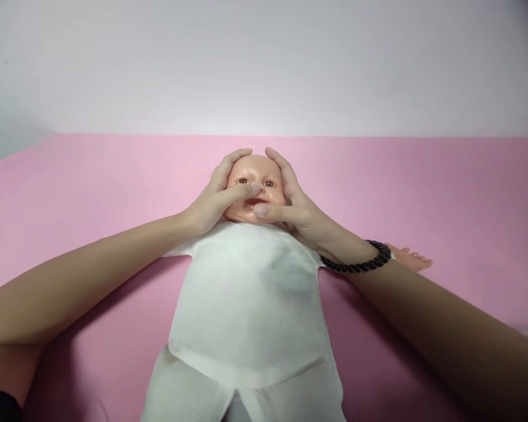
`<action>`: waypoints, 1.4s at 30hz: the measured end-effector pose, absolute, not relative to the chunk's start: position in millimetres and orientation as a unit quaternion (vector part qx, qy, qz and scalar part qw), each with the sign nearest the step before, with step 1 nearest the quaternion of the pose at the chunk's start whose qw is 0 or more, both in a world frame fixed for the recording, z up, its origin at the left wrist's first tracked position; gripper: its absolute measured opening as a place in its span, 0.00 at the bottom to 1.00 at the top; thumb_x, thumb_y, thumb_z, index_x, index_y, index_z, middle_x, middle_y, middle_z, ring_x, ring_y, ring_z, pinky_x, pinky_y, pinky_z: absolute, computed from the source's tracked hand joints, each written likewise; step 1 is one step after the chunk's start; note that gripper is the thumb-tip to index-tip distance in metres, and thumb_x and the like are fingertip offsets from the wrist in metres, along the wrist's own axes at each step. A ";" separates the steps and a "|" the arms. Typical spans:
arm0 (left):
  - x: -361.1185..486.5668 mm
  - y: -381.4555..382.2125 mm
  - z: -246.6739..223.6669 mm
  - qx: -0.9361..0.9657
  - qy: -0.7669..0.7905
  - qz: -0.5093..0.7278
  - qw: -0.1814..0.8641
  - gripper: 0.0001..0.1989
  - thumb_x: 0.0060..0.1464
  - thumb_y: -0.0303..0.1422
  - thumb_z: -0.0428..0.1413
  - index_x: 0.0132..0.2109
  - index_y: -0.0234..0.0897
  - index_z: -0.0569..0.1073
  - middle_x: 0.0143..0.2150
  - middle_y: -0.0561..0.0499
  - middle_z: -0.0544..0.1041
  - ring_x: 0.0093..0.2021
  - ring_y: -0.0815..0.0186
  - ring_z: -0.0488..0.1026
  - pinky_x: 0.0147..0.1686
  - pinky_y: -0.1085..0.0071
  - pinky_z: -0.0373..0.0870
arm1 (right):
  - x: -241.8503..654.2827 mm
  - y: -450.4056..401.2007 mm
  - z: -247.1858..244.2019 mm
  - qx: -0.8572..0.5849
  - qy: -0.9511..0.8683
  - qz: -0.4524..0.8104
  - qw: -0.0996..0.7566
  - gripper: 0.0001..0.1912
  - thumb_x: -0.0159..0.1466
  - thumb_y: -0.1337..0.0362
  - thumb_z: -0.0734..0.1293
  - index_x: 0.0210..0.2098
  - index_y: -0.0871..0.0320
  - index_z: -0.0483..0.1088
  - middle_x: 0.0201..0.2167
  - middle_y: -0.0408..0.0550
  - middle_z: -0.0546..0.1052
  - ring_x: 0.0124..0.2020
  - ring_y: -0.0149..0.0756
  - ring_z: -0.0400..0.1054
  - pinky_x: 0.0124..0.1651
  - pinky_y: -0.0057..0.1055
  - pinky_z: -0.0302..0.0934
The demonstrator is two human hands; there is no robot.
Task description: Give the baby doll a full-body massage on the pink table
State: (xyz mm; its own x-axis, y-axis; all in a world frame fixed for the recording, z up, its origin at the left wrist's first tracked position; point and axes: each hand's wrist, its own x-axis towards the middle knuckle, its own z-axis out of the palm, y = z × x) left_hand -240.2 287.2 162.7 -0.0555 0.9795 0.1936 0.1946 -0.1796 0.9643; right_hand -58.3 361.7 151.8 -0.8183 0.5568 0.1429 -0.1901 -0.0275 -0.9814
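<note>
A baby doll with a white cloth body and glossy plastic head (250, 299) lies face up on the flat pink surface (466, 205). The left hand (217, 196) and right hand (303, 211) clasp its head from both sides, each grip curved around it, left thumb by the nose, right thumb across the chin. A black beaded bracelet (384, 254) rings the right wrist.

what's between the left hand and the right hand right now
The doll's head lies between the left hand and the right hand, one hand cupped against each side, as the head view shows.
</note>
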 end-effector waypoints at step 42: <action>-275.8 288.8 159.4 0.691 0.408 0.405 0.438 0.56 0.47 0.45 0.71 0.74 0.66 0.46 0.77 0.49 0.50 0.74 0.37 0.55 0.69 0.37 0.59 | -49.5 371.3 151.7 -0.092 -0.650 0.724 0.211 0.63 0.56 0.60 0.79 0.74 0.28 0.34 0.74 0.44 0.52 0.70 0.52 0.59 0.69 0.57 0.60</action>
